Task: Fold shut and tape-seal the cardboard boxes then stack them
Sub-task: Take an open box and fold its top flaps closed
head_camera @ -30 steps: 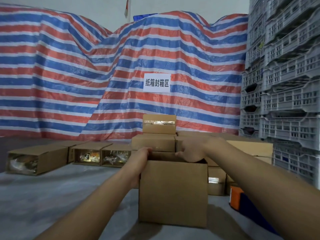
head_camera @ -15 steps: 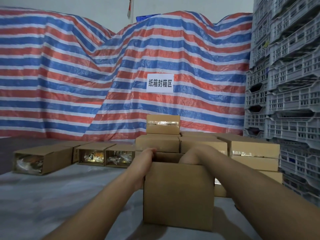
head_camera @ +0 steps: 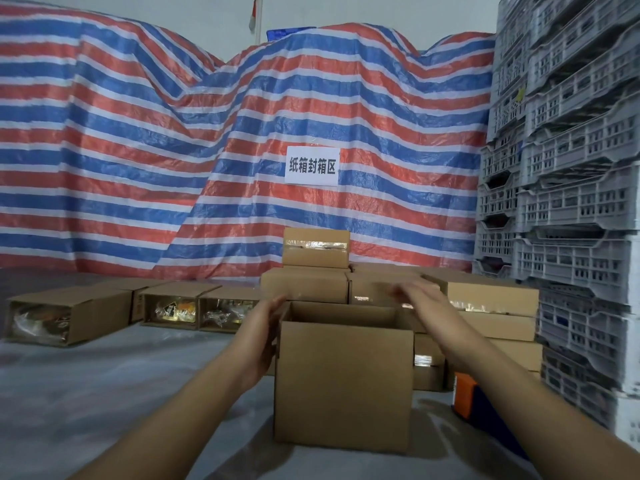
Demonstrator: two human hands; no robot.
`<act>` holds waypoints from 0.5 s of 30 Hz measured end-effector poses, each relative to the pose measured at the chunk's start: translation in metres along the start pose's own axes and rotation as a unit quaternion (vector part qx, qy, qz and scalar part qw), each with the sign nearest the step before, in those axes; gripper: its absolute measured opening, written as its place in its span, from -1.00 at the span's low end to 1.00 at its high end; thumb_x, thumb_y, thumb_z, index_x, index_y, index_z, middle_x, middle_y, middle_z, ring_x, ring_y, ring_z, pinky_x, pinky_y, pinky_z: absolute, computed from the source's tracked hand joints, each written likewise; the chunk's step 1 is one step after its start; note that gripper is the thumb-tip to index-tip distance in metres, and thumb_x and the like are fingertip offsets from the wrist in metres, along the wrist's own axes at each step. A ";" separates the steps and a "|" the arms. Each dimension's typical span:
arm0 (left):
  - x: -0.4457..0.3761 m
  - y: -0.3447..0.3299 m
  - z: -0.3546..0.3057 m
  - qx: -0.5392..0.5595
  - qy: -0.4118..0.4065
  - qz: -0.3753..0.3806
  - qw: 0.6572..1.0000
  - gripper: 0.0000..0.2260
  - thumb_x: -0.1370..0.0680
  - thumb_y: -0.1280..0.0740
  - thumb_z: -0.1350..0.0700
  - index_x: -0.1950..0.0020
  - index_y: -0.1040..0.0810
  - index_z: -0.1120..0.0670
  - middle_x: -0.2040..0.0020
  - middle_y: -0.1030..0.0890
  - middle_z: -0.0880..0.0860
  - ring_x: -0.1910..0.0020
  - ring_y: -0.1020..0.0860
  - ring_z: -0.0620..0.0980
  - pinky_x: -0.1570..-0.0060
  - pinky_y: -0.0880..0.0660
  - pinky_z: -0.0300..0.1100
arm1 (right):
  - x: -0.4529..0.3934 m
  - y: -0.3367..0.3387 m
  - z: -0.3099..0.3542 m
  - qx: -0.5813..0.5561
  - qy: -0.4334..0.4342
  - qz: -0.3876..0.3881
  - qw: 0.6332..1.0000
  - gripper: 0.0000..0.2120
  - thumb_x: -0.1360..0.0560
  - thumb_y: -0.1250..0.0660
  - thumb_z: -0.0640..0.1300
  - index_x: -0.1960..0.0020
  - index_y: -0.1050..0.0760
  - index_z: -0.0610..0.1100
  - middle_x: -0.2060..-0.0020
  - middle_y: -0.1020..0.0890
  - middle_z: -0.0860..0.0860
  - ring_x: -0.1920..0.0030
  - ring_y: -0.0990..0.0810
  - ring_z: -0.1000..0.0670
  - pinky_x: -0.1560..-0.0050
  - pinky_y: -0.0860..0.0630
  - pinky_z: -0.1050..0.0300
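An upright brown cardboard box [head_camera: 343, 382] stands in front of me on the plastic-covered surface, its top open. My left hand [head_camera: 265, 329] lies flat against the box's left side near the top edge, fingers straight. Blurred with motion, my right hand [head_camera: 420, 301] hovers above the box's far right corner with fingers spread, holding nothing. Behind the box stands a stack of taped, sealed boxes [head_camera: 485, 299], with one sealed box [head_camera: 316, 247] on top at the back. An orange and blue tape dispenser [head_camera: 467, 398] lies to the right, partly hidden by my right forearm.
Three unsealed boxes [head_camera: 69, 317] lie on their sides at the left, showing packaged goods inside. Grey plastic crates [head_camera: 571, 202] are piled high on the right. A striped red, white and blue tarp [head_camera: 173, 150] with a white sign [head_camera: 311, 166] closes off the back.
My right hand has come up out of the box's top and now hovers open above its far right corner. My left hand has slid from the top rim to the box's left side.
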State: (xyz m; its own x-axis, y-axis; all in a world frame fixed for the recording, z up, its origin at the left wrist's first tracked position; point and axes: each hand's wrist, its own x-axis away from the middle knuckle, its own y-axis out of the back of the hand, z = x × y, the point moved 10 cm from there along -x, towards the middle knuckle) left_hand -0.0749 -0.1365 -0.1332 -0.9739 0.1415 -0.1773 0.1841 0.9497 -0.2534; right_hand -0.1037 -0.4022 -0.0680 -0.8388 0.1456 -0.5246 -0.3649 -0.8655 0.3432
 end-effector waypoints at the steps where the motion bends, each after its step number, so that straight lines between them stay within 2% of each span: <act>1: 0.001 -0.001 0.003 0.001 0.002 0.001 1.000 -0.66 -0.63 -0.16 -0.07 -0.18 -0.60 0.10 -0.04 -0.67 0.24 -0.06 -0.63 0.19 -0.24 -0.47 0.12 | 0.005 0.002 -0.028 -0.084 -0.056 -0.017 0.995 -0.68 -0.68 -0.11 0.03 -0.17 -0.60 -0.05 -0.14 -0.65 -0.05 -0.19 -0.58 -0.05 -0.25 -0.46 -0.02; 3: 0.000 -0.004 0.013 0.007 0.013 0.009 1.000 -0.62 -0.62 -0.18 -0.11 -0.08 -0.65 0.14 0.06 -0.70 0.21 0.11 -0.68 0.11 0.04 -0.55 -0.02 | 0.017 -0.007 -0.073 -0.231 -0.145 -0.026 0.962 -0.59 -0.67 -0.10 0.03 -0.25 -0.55 -0.23 -0.19 -0.60 -0.28 -0.21 -0.55 -0.22 -0.35 -0.38 -0.17; 5: -0.003 -0.008 0.021 0.006 0.017 0.014 1.000 -0.58 -0.63 -0.16 -0.13 -0.05 -0.66 0.15 0.06 -0.70 0.21 0.13 -0.70 0.10 0.16 -0.55 -0.09 | 0.030 -0.022 -0.092 -0.279 -0.187 -0.021 0.942 -0.55 -0.65 -0.10 0.10 -0.20 -0.56 -0.23 -0.17 -0.59 -0.36 -0.22 -0.55 -0.32 -0.37 -0.36 -0.24; 6: -0.004 -0.010 0.023 0.009 0.017 0.016 1.000 -0.57 -0.62 -0.16 -0.13 -0.05 -0.66 0.16 0.05 -0.70 0.22 0.12 -0.69 0.11 0.17 -0.55 -0.10 | 0.036 -0.030 -0.096 -0.285 -0.206 -0.017 0.936 -0.54 -0.65 -0.10 0.14 -0.15 -0.57 -0.20 -0.10 -0.63 -0.34 -0.17 -0.59 -0.32 -0.33 -0.39 -0.26; 8: -0.009 -0.012 0.027 0.021 0.021 0.018 0.999 -0.58 -0.62 -0.17 -0.12 -0.02 -0.67 0.17 0.10 -0.69 0.21 0.16 -0.69 0.11 0.20 -0.56 -0.12 | 0.041 -0.045 -0.098 -0.313 -0.227 -0.008 0.922 -0.49 -0.63 -0.11 0.19 0.02 -0.61 -0.21 0.17 -0.69 -0.24 0.15 -0.70 -0.19 -0.08 -0.52 -0.15; 10: -0.013 -0.014 0.032 0.030 0.021 0.018 0.999 -0.58 -0.60 -0.20 -0.11 0.06 -0.70 0.17 0.14 -0.69 0.19 0.20 -0.68 0.10 0.26 -0.58 -0.13 | 0.040 -0.054 -0.105 -0.342 -0.241 -0.011 0.908 -0.47 -0.62 -0.12 0.17 0.17 -0.59 -0.24 0.36 -0.65 -0.15 0.40 -0.65 -0.09 0.13 -0.48 -0.03; 13: -0.020 -0.011 0.046 0.058 0.022 0.000 0.998 -0.53 -0.59 -0.20 -0.15 0.18 -0.73 0.17 0.17 -0.69 0.23 0.28 -0.68 0.13 0.36 -0.60 -0.13 | 0.035 -0.057 -0.109 -0.359 -0.241 -0.024 0.901 -0.50 -0.64 -0.14 0.12 0.22 -0.56 -0.24 0.43 -0.61 -0.12 0.46 -0.59 -0.06 0.18 -0.46 -0.01; 15: -0.023 -0.009 0.051 0.075 0.021 -0.003 0.997 -0.50 -0.60 -0.18 -0.15 0.20 -0.72 0.18 0.16 -0.69 0.25 0.28 -0.68 0.14 0.30 -0.58 -0.09 | 0.033 -0.056 -0.110 -0.365 -0.241 -0.027 0.899 -0.50 -0.64 -0.14 0.10 0.25 -0.55 -0.24 0.46 -0.59 -0.11 0.48 -0.58 -0.05 0.21 -0.45 0.01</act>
State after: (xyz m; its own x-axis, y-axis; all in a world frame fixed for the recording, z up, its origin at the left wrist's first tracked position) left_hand -0.0477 -0.1628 -0.1755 -0.9793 0.1507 -0.1354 0.1928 0.8986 -0.3943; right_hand -0.0667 -0.4014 -0.1903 -0.9697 0.2353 -0.0662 -0.1955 -0.9091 -0.3678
